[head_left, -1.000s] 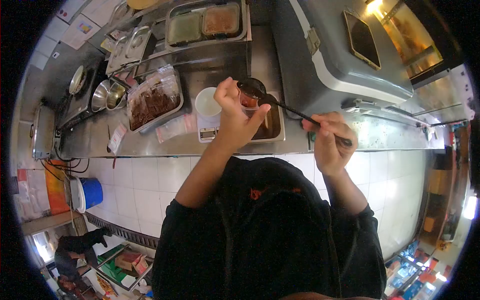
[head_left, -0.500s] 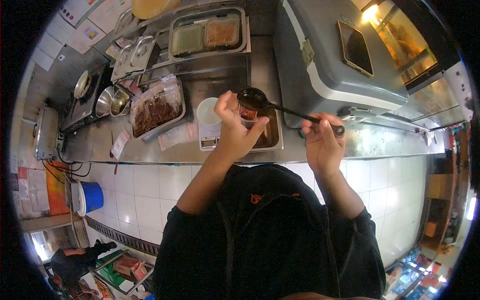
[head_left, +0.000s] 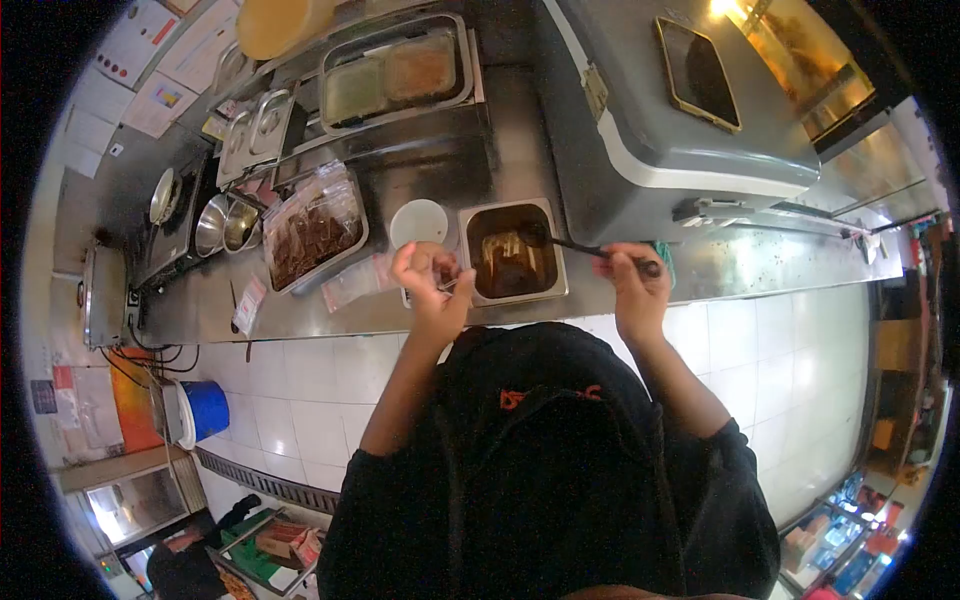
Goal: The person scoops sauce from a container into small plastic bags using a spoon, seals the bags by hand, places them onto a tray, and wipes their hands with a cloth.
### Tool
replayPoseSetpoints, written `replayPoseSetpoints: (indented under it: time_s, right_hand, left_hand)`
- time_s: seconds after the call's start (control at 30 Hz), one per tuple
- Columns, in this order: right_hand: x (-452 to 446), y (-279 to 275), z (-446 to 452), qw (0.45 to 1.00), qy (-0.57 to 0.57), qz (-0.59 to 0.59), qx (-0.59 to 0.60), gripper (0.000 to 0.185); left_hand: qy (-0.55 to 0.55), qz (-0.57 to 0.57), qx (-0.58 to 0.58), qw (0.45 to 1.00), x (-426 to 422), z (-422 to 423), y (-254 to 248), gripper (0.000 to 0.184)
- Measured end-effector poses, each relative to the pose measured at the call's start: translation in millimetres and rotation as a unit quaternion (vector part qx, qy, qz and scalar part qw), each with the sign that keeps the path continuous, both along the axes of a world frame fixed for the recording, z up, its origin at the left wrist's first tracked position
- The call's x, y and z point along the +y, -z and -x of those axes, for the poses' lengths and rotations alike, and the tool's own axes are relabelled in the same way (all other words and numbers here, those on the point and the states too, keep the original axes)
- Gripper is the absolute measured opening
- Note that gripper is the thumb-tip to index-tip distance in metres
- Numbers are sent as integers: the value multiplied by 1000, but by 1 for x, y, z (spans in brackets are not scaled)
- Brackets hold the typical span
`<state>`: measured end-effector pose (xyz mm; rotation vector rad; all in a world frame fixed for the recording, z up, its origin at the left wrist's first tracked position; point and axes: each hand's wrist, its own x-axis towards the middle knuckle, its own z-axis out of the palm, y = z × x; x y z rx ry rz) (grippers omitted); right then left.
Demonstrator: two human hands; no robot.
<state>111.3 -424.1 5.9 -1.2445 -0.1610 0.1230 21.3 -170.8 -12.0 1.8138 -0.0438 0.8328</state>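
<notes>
Nearest me is my black top point(head_left: 560, 480), with red lettering across it. Beyond it, my left hand point(head_left: 432, 285) hangs over the front edge of the steel counter point(head_left: 770, 265), its fingers curled and pinching a small clear cup point(head_left: 448, 284) that they mostly hide. My right hand point(head_left: 640, 288) is closed around the handle of a black ladle point(head_left: 582, 247), thumb along the shaft, and a green cloth point(head_left: 666, 256) lies just behind it. The ladle reaches leftward, its dark head at the right side of a square steel pan point(head_left: 520, 298) near the counter's front edge. Dark brown liquid point(head_left: 512, 272) sits in that pan; I cannot tell whether the head touches it.

Just left of the pan, a white bowl point(head_left: 418, 220) stands on a kitchen scale point(head_left: 453, 234), partly covered by my left hand. Further left, a flat plastic bag point(head_left: 355, 285) lies close to the front edge, beside a steel tray point(head_left: 290, 286) heaped with clear bags of dark brown contents.

To the right, a grey cooler point(head_left: 640, 110) takes up the back of the counter, a phone point(head_left: 698, 75) resting on its lid. Farther off, behind the bowl, a raised tray point(head_left: 468, 75) carries a green-filled container point(head_left: 355, 90) and an orange-brown one point(head_left: 420, 72).
</notes>
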Motion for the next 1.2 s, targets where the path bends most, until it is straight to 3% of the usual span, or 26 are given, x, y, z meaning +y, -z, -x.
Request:
replayPoseSetpoints:
  time_s: [0.1,0.13,0.23,0.27,0.37,0.4,0.53,0.63,0.83,1.03,1.07,1.17,1.2]
  right_hand:
    - [3,34,0,973,-96,194,-79,19]
    - [3,37,-3,938,-133,275,-162,28]
    - [17,23,4,888,-186,344,-244,42]
    - [19,6,9,889,-196,336,-243,52]
    - [19,-15,15,875,-144,322,-332,60]
    - [20,-19,14,884,-121,284,-351,51]
    - [33,-34,10,895,-139,194,-377,28]
    - [50,-53,11,866,-203,166,-426,29]
    - [90,-80,49,821,-276,163,-472,29]
    - [142,-99,121,738,-379,165,-533,26]
    - [155,-99,139,725,-391,171,-540,24]
    - [189,-94,196,700,-462,156,-522,23]
    - [200,-96,216,692,-470,152,-527,15]
  left_hand:
    - [16,17,6,1000,7,12,-8,72]
    - [29,37,2,999,7,13,-10,71]
    - [87,80,-28,993,9,12,-23,68]
    - [106,92,-41,989,8,12,-29,67]
    - [152,229,2,961,-3,22,-54,64]
    - [216,237,2,947,1,25,-53,65]
    - [274,203,48,939,-6,33,-58,65]
    - [308,208,105,922,-12,48,-52,67]
    - [284,236,127,921,-14,96,-56,68]
    - [256,218,114,935,18,190,-58,65]
    - [251,274,96,923,20,212,-51,68]
    - [177,217,92,956,36,282,-51,70]
    - [145,218,63,963,37,303,-50,69]
